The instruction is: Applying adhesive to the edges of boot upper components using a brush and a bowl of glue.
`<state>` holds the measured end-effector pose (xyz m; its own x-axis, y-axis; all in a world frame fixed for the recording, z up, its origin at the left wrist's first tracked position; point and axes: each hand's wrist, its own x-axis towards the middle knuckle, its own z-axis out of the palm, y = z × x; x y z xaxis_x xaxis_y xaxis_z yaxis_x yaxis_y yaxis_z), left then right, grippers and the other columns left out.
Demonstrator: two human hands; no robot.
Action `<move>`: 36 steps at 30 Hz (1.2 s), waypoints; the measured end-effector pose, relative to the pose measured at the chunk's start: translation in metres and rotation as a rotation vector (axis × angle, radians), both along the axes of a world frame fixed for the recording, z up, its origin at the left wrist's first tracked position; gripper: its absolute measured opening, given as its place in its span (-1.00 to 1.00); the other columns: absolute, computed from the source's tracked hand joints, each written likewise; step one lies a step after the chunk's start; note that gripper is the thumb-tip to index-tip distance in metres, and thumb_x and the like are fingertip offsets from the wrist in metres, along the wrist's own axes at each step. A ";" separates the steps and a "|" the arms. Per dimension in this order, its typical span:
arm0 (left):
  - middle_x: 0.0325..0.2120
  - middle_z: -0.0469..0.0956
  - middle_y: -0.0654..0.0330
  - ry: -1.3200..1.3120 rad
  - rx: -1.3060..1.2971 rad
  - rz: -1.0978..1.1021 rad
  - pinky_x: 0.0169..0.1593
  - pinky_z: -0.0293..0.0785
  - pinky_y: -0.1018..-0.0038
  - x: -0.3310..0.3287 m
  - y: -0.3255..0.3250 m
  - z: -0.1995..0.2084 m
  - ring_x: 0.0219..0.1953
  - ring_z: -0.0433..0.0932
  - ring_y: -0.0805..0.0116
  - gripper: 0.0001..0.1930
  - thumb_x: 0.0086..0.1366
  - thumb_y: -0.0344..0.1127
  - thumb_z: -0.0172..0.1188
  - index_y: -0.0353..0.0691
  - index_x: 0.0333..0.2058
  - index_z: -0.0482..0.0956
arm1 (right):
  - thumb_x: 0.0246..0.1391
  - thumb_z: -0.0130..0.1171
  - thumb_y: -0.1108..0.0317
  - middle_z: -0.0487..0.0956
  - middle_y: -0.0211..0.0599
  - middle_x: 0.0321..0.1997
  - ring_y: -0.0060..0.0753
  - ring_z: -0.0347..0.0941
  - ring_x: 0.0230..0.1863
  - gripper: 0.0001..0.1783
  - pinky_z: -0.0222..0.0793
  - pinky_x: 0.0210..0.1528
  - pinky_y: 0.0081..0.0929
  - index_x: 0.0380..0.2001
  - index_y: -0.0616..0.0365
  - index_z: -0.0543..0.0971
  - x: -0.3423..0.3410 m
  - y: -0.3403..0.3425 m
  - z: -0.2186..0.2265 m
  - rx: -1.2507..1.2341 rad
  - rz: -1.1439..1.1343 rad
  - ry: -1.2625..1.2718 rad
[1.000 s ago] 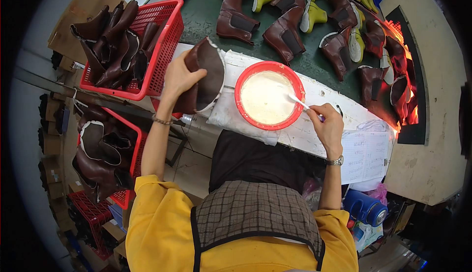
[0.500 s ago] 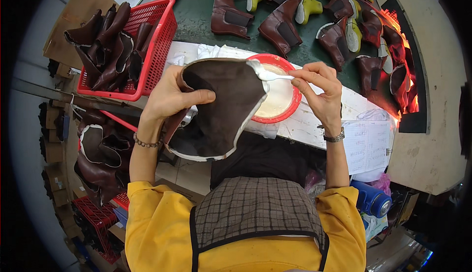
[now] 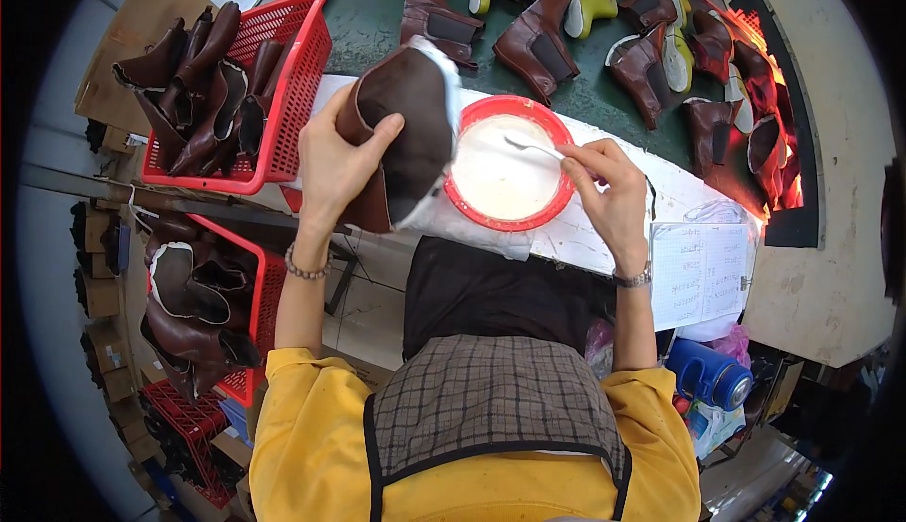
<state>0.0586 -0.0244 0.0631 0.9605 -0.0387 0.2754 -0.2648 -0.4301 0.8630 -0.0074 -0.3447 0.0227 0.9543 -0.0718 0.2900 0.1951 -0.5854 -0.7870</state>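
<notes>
- Right hand (image 3: pixel 609 196): fingers pinched together on a thin white brush (image 3: pixel 533 149), its tip over the white paste in the red bowl (image 3: pixel 557 201). An overloaded tip could drip on the way across to the leather
- Left hand (image 3: pixel 330 168): fingers clamped around a brown boot upper (image 3: pixel 406 130), held tilted at the bowl's left rim, white-edged lining showing. It sits so close that the leather could touch the rim and pick up a smear
- The bowl rests on the paper-covered desk (image 3: pixel 604 239) near its front edge; a nudge from either hand could tip it towards the lap
- Behind it, finished brown boots (image 3: pixel 533 45) lie on a green surface; a red basket (image 3: pixel 297 97) of uppers stands at the left
</notes>
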 end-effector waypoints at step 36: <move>0.32 0.28 -0.18 -0.337 -0.003 -0.326 0.32 0.34 0.32 -0.061 0.025 -0.049 0.33 0.39 0.09 0.26 -0.11 -0.28 0.66 -0.47 0.42 -0.08 | 0.00 0.46 0.52 0.63 -0.38 -0.31 -0.62 0.49 -0.37 -0.78 0.36 -0.37 -0.65 -0.22 0.17 0.77 0.021 0.006 0.025 0.119 0.039 -0.356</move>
<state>-0.0027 0.0005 0.0144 0.7553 -0.3224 0.5706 -0.6515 -0.2751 0.7070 0.0131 -0.3389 0.0476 0.7982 -0.0904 0.5956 0.4887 -0.4809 -0.7279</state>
